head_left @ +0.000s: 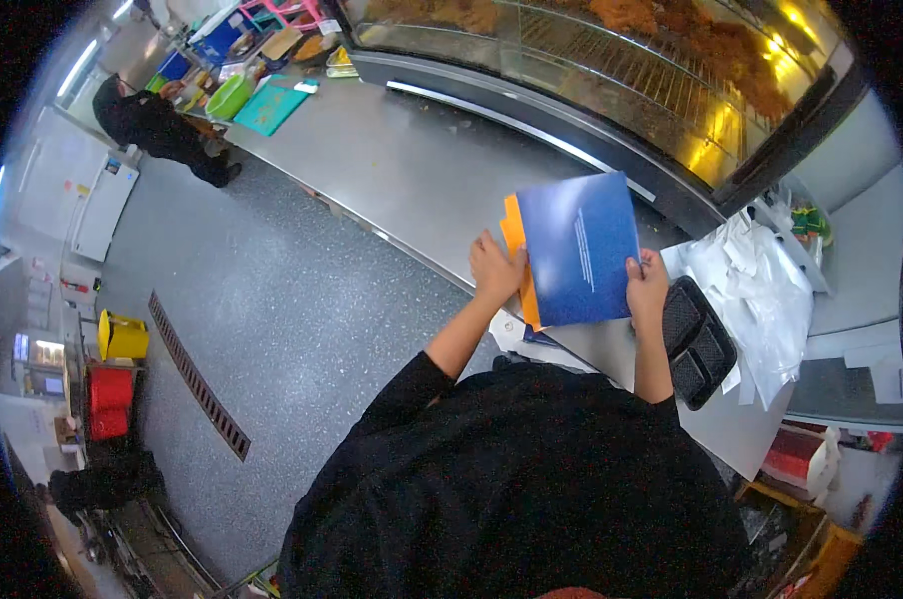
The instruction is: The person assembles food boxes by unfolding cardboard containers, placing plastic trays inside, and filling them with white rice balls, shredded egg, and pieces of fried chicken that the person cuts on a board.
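Between both hands I hold a glossy blue folder or booklet (581, 225) with a small block of white print. An orange edge with a tab (516, 235) sticks out along its left side. My left hand (498, 268) is closed on that left edge, thumb in front. My right hand (648, 282) pinches the lower right edge. The folder is above the steel counter (412, 180), tilted toward me. What lies behind it is hidden. Just right of my right hand sits a black compartment tray (699, 344).
Clear plastic bags (756, 299) lie right of the tray. A glass-fronted display cabinet (571, 70) with browned food stands at the counter's back. Farther left are a teal cutting board (269, 105) and a green bowl (230, 97). A co-worker (157, 125) bends over the far end.
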